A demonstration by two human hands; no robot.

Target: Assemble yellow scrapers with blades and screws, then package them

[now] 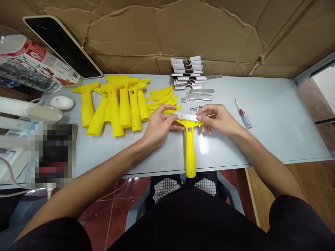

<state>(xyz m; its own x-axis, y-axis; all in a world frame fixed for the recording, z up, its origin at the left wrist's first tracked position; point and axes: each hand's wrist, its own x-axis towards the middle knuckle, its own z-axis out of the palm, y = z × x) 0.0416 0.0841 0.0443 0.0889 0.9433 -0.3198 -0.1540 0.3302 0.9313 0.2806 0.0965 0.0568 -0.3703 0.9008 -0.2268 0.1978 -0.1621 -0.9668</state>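
A yellow scraper handle (190, 150) lies between my hands, its wide head away from me and its grip reaching past the table's front edge. Along the head sits a flat metal blade (188, 116). My left hand (159, 123) is closed at the left end of both, thumb on top. With thumb and fingers, my right hand (218, 118) pinches the right end of the blade. Just beyond are small loose screws (195, 108), partly hidden by my right hand. Several metal blades (200, 94) lie farther back, beside thin yellow strips (160, 96).
Several yellow scraper handles (116, 111) are heaped on the left. A stack of white folded cards (187, 73) stands against the cardboard (157, 31). To the right lies a screwdriver (243, 116). A white mouse (62, 103), a tablet (62, 45) and a plastic bottle (39, 62) occupy the left end.
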